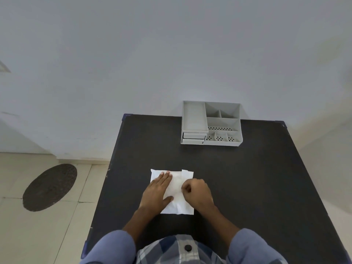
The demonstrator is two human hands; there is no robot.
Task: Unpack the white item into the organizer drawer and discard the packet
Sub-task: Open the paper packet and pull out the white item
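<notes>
A white packet [178,182] lies flat on the black table [247,178], near the front middle. My left hand [157,191] rests flat on its left half, fingers stretched out and together. My right hand [198,191] is curled over the packet's right side, fingertips pinching its surface near the middle. What the packet holds is hidden. The grey organizer [211,123] stands at the table's far edge against the wall, with small drawers [193,138] at its lower left front, shut, and open compartments on top.
A dark oval mat [50,187] lies on the tiled floor to the left of the table. The wall rises right behind the organizer. The table's left edge runs close to my left arm.
</notes>
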